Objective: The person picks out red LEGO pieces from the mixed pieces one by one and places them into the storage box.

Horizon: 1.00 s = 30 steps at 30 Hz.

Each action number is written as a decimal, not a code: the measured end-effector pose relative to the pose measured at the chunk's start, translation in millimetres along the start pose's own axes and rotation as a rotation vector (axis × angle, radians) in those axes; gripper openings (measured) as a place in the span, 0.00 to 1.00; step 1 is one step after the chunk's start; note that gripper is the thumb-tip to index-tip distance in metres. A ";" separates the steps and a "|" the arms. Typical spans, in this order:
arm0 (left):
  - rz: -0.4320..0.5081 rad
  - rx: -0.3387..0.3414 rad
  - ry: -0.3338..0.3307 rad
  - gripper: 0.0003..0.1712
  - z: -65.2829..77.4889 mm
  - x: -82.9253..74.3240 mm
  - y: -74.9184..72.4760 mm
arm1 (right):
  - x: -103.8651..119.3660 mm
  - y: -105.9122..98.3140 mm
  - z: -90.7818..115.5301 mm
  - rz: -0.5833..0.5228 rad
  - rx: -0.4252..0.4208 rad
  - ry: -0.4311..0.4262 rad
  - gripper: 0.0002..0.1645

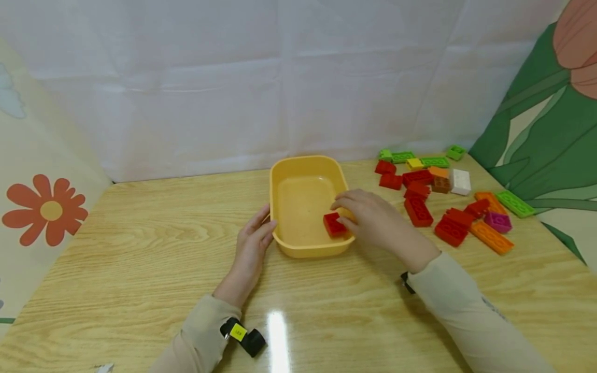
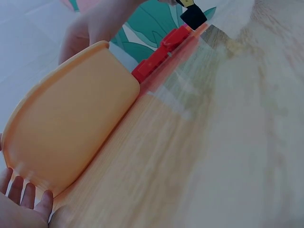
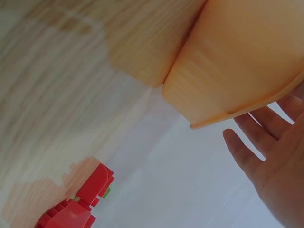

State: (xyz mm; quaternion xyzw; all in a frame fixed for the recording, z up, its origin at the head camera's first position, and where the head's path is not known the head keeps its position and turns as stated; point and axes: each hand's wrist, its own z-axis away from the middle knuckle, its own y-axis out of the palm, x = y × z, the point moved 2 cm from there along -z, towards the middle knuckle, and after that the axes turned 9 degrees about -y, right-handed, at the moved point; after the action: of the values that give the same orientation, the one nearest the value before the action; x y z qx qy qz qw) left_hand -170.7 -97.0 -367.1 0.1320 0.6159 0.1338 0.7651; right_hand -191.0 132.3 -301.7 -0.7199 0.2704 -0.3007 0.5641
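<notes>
A yellow plastic bin (image 1: 309, 252) stands on the wooden table in the head view. Inside it, near the front right corner, is a red toy brick (image 1: 333, 225). My left hand (image 1: 249, 247) rests against the bin's left wall, its fingertips touching the outside in the left wrist view. Over the right rim reaches my right hand (image 1: 370, 217), with loosely spread fingers. Its thumb is right beside the red brick, perhaps touching it. The right wrist view shows the fingers (image 3: 244, 151) near the rim; the brick is hidden there by the bin wall.
To the bin's right lie loose bricks: several red ones (image 1: 418, 212), orange plates (image 1: 492, 237), green plates (image 1: 515, 204), a white brick (image 1: 460, 182) and a purple brick (image 1: 498, 222). A white cloth (image 1: 186, 88) hangs behind the table (image 1: 163, 259).
</notes>
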 end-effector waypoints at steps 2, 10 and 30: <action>-0.007 0.002 0.003 0.31 0.2 -0.2 0.4 | -0.5 -1.3 0.9 0.005 -0.006 -0.007 0.17; -0.025 0.003 -0.006 0.31 1.3 -1.7 0.9 | -6.0 -15.9 4.7 0.038 -0.056 0.015 0.16; -0.008 -0.001 -0.019 0.32 1.7 -0.9 -0.1 | -33.3 -39.0 18.3 0.063 0.056 0.303 0.25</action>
State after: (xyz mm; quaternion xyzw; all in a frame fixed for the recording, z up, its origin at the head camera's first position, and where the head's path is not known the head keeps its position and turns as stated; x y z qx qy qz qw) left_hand -169.2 -97.5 -366.0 0.1306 0.6089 0.1297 0.7716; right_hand -198.0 176.9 -271.3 -0.6415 0.3663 -0.3954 0.5459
